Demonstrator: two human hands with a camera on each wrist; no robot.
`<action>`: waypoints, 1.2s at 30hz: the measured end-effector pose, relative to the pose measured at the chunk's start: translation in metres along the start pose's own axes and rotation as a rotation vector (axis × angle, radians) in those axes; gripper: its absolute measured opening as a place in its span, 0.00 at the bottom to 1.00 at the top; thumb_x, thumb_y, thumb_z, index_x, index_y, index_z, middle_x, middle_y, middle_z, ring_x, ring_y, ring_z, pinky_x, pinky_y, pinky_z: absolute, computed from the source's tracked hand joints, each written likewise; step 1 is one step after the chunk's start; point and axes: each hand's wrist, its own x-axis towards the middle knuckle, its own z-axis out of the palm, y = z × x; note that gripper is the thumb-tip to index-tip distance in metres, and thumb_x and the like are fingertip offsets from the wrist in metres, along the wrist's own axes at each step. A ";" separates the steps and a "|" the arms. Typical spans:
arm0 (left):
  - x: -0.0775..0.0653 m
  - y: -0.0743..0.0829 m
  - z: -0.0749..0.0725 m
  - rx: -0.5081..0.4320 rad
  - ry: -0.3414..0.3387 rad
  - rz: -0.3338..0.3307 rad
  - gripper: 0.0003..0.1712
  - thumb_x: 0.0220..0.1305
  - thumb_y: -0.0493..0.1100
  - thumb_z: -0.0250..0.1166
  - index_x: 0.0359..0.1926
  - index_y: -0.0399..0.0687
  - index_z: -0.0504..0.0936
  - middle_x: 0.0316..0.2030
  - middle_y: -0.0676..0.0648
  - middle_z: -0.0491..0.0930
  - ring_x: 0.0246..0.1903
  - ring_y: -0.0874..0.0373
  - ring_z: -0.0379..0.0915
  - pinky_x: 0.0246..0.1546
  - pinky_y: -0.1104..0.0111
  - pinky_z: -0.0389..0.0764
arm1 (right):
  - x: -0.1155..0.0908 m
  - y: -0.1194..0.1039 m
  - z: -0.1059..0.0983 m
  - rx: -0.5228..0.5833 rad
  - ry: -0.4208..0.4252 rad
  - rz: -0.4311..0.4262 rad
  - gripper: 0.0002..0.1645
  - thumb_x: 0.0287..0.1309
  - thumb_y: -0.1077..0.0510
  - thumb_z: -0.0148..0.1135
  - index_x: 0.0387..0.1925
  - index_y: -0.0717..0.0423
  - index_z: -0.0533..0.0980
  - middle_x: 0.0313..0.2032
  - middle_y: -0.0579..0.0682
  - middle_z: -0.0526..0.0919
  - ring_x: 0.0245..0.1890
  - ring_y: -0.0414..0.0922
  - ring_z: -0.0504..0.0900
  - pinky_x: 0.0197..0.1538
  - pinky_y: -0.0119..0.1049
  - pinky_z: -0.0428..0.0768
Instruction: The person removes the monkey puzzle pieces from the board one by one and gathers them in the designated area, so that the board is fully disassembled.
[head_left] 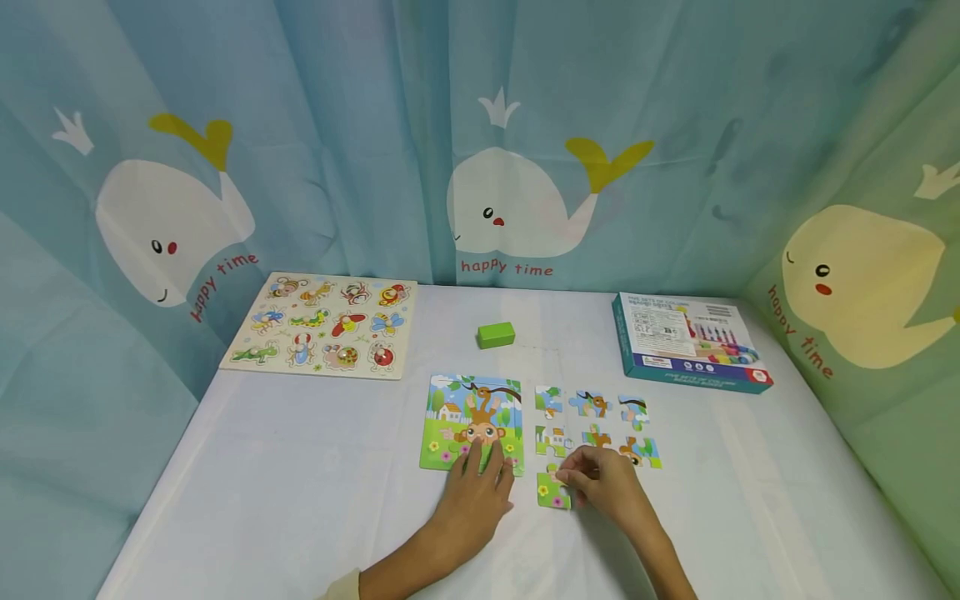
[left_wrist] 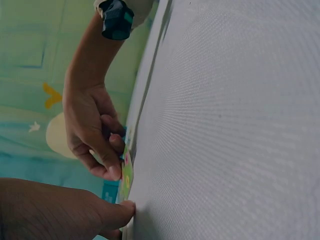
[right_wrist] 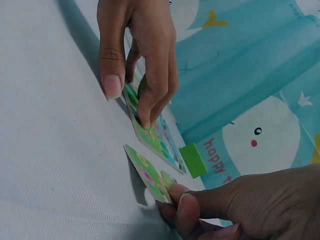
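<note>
My left hand [head_left: 472, 510] rests its fingertips on the lower part of a square monkey puzzle board [head_left: 431, 456], thumb beside its near edge. To the right, my right hand [head_left: 609, 483] pinches a green jigsaw piece [head_left: 552, 493] with flowers between thumb and fingers. In the right wrist view this piece [right_wrist: 146, 171] is tilted, one edge raised over the cloth with a shadow beneath. Beyond the right hand lie several loose jigsaw pieces [head_left: 594, 404] in rough rows, with bits of house, branch and monkey. The right fingers partly cover the nearest ones.
A green block [head_left: 497, 335] lies behind the puzzle board. At the back left is a wooden insect peg puzzle [head_left: 408, 333]; a flat teal-edged box [head_left: 690, 342] sits at the back right. White cloth [head_left: 300, 483] covers the table, and a whale-print curtain [head_left: 375, 167] hangs behind.
</note>
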 end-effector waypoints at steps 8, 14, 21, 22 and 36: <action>0.000 0.000 -0.001 -0.012 0.001 -0.002 0.31 0.62 0.60 0.65 0.59 0.47 0.79 0.61 0.41 0.73 0.61 0.39 0.69 0.54 0.55 0.77 | -0.001 -0.005 0.001 -0.047 0.034 0.029 0.06 0.55 0.62 0.69 0.25 0.55 0.80 0.17 0.45 0.79 0.14 0.40 0.74 0.20 0.30 0.69; 0.000 0.000 -0.002 -0.004 0.004 -0.001 0.31 0.62 0.61 0.64 0.59 0.47 0.79 0.61 0.40 0.73 0.61 0.39 0.69 0.54 0.55 0.77 | -0.002 -0.005 0.000 -0.066 0.047 0.028 0.06 0.53 0.61 0.70 0.25 0.55 0.80 0.18 0.44 0.80 0.14 0.40 0.75 0.19 0.31 0.70; 0.000 0.000 -0.003 -0.004 -0.004 0.003 0.31 0.63 0.60 0.64 0.59 0.47 0.79 0.62 0.40 0.73 0.61 0.39 0.69 0.53 0.55 0.78 | -0.002 -0.005 0.001 -0.053 0.048 0.029 0.06 0.52 0.62 0.71 0.26 0.56 0.79 0.20 0.45 0.81 0.14 0.39 0.76 0.21 0.30 0.71; 0.000 0.000 -0.003 -0.007 -0.007 0.002 0.31 0.63 0.60 0.64 0.60 0.47 0.79 0.62 0.40 0.73 0.61 0.38 0.69 0.54 0.55 0.78 | -0.003 -0.005 0.001 -0.053 0.050 0.030 0.06 0.52 0.62 0.71 0.26 0.56 0.79 0.20 0.45 0.81 0.14 0.39 0.76 0.21 0.30 0.71; 0.000 0.000 -0.004 -0.006 -0.010 0.000 0.30 0.64 0.60 0.63 0.60 0.47 0.79 0.62 0.40 0.73 0.61 0.39 0.69 0.53 0.55 0.78 | -0.003 -0.005 0.002 -0.054 0.041 0.054 0.06 0.54 0.61 0.70 0.28 0.55 0.79 0.21 0.45 0.81 0.14 0.41 0.76 0.21 0.30 0.69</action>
